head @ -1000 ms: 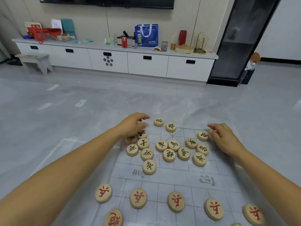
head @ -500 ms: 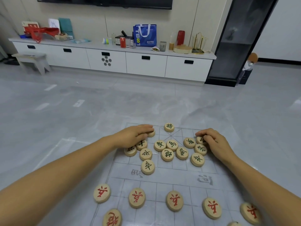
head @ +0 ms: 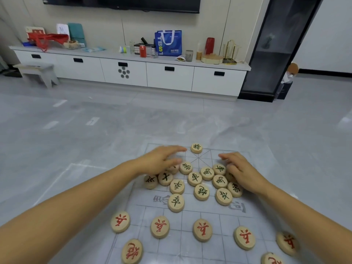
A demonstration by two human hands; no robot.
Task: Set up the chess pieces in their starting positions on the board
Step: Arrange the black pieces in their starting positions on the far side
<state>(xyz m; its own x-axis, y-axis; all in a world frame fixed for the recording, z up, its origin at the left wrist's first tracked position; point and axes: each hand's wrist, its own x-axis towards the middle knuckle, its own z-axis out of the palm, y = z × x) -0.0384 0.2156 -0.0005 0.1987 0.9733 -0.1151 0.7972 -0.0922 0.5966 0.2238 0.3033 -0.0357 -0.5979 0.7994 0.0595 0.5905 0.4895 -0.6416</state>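
Note:
A clear chess board sheet (head: pixel 202 211) lies on the grey floor. One green-lettered wooden disc (head: pixel 196 148) sits alone at the board's far edge. Several other green discs (head: pixel 201 191) are bunched in the far half. My left hand (head: pixel 162 160) hovers blurred over the bunch's left side, fingers apart with nothing between them, hiding part of a disc. My right hand (head: pixel 241 168) rests curled on the bunch's right side and hides a disc or two. Red-lettered discs (head: pixel 202 229) stand in a row on the near half.
Two more red discs (head: pixel 132 251) lie at the bottom edge. A long white low cabinet (head: pixel 169 77) with clutter on top lines the far wall. A small stool (head: pixel 36 71) stands at its left end and a tall black cabinet (head: pixel 276 54) at its right.
Both hands drew back from the far row toward the bunch. Two green discs slid in from the far row, one with each hand. Only one disc is left at the far edge.

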